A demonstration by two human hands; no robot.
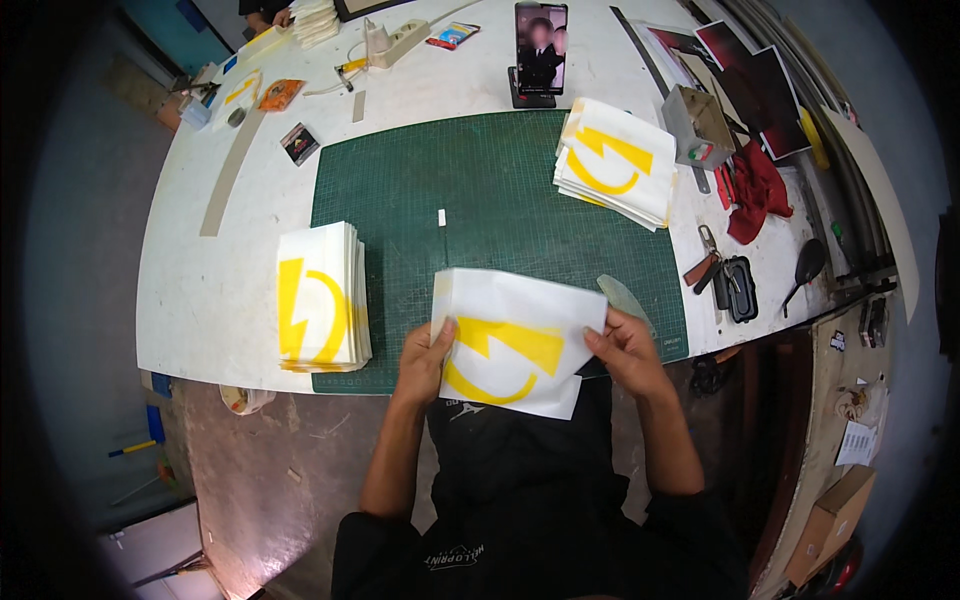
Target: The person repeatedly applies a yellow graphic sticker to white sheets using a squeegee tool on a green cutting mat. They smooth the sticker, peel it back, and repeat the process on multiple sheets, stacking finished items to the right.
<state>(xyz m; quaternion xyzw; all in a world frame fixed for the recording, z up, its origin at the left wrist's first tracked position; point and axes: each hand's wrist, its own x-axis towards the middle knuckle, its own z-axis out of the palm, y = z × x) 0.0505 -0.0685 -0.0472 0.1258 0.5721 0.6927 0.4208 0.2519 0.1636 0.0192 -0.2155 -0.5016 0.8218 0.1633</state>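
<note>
Between my two hands, over the front edge of the table, is a white sheet [520, 305] with a yellow bolt-and-arc design. My left hand [424, 355] pinches its left edge, thumb on top. At its right edge my right hand [625, 350] grips it the same way. A second white layer shows at the sheet's lower right corner. To the left stands a thick stack of similar yellow-marked sheets [322, 300]. Another stack of such sheets [615, 160] lies at the far right of the green cutting mat [420, 160]. A translucent rounded piece [625, 297] lies beside my right hand.
A phone [540, 50] stands upright at the back. At right are a metal box [695, 125], a red cloth [758, 195], keys [708, 265] and a black case [738, 290]. A power strip [400, 43] lies far left. Another person's hand [281, 17] shows at the back.
</note>
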